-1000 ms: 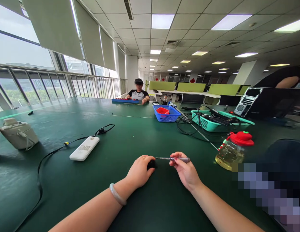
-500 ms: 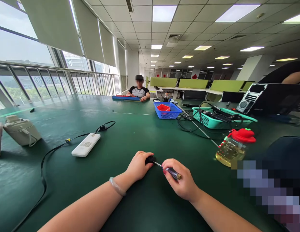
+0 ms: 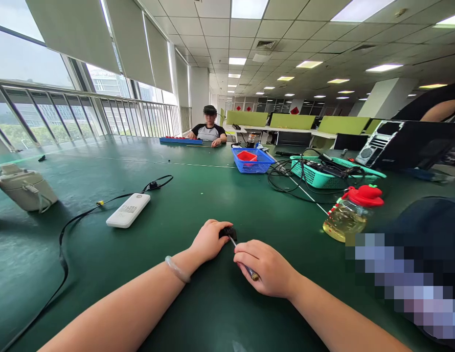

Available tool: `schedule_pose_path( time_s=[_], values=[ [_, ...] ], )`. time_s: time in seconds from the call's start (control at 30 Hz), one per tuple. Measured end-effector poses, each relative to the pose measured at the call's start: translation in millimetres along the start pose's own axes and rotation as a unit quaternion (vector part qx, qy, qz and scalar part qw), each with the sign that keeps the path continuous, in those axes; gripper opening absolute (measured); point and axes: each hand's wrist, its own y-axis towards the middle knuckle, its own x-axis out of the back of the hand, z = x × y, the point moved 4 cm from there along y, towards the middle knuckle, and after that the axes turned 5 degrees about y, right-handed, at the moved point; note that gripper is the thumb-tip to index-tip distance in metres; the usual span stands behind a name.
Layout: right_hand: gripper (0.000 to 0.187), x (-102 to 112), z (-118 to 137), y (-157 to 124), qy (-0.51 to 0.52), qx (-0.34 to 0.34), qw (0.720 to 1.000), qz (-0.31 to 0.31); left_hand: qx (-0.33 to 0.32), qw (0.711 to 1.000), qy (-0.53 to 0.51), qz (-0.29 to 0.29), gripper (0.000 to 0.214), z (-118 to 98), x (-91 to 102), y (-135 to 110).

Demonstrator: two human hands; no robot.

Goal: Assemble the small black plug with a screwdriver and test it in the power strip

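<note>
Pinched between the thumb and fingers of my left hand [image 3: 212,239] is a small black object [image 3: 229,232], held down on the green table [image 3: 183,205]; its kind is too small to make out. A pale bracelet [image 3: 176,270] circles my left wrist. My right hand [image 3: 266,266] is closed around the handle of a screwdriver [image 3: 253,275], which has a thin metal shaft and a brownish end. The shaft slants up and left, its tip at the black object beside my left thumb. My fingers hide part of both things.
Left of my hands lie a white power bank [image 3: 128,210] and a black cable [image 3: 66,230]. To the right stand a red-lidded bottle [image 3: 347,220], a teal basket [image 3: 315,180] of cables and a blue basket [image 3: 249,166]. A person [image 3: 210,129] sits across the table.
My right hand has shifted left and turned, bringing the screwdriver closer to my left hand and steeper. The black object shows more past my left fingers. The whole view has moved slightly.
</note>
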Motion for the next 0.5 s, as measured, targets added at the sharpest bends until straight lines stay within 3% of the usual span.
schedule_pose_path(
  time_s=[0.27, 0.5],
  values=[
    [0.027, -4.1, 1.1, -0.1, -0.059, 0.014, 0.997, 0.058, 0.011, 1.0, -0.008, -0.001, 0.047, 0.7, -0.4, 0.3],
    [0.024, -19.3, 1.8, -0.8, -0.089, -0.001, 0.979, 0.184, 0.015, 1.0, -0.011, 0.003, 0.045, -0.2, 1.0, -0.2]
  ],
)
